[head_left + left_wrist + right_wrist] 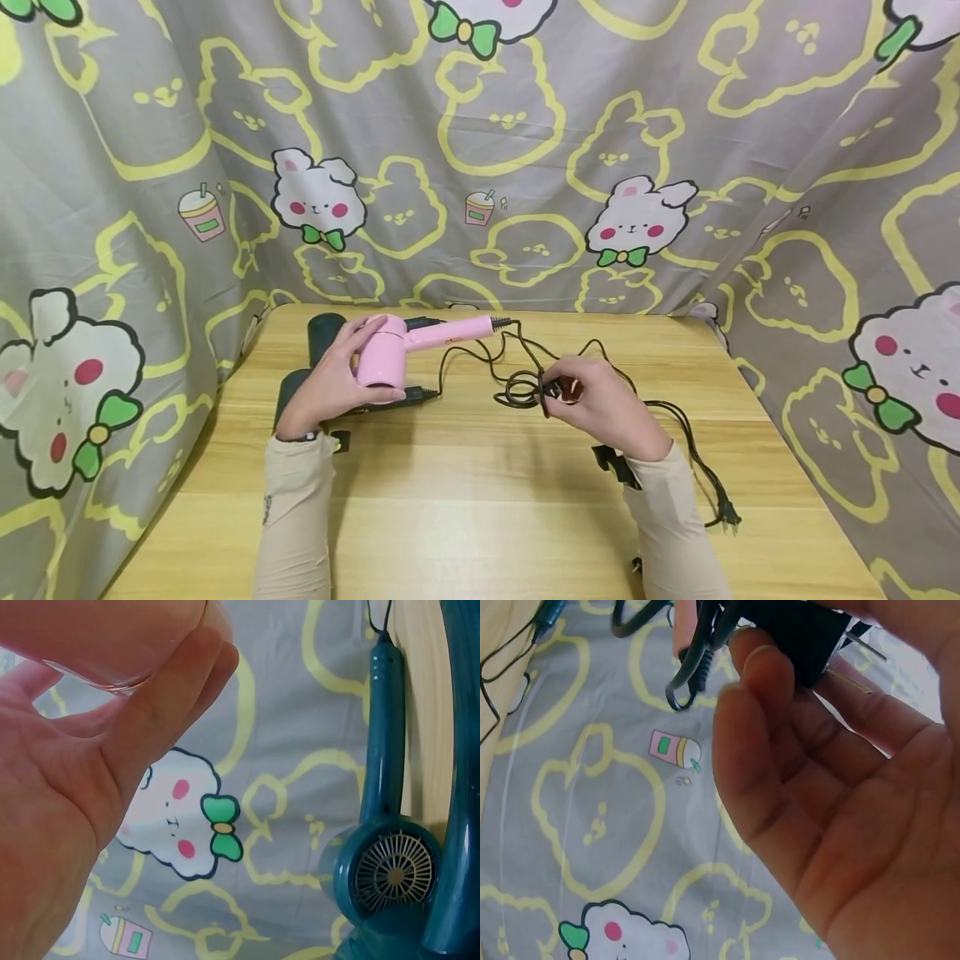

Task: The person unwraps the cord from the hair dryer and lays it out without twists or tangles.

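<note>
My left hand [330, 379] grips the round body of a pink hair dryer [384, 354] above the table, its handle pointing right. In the left wrist view, fingers and thumb are around the pink body [105, 637]. On the right, my right hand [603, 404] pinches the black two-pin plug [799, 637]; both metal prongs show in the right wrist view, pointing toward the palm. A loop of black cord [517, 390] hangs beside these fingers. Behind the left hand lie two dark green hair dryers [326, 333], one partly hidden by that hand and the pink dryer.
Black cords [678, 412] run across the right of the wooden table [465, 525] to another plug [726, 512] near its right edge. A patterned grey curtain [510, 192] encloses the back and sides. One green dryer [386, 750] shows its round grille in the left wrist view.
</note>
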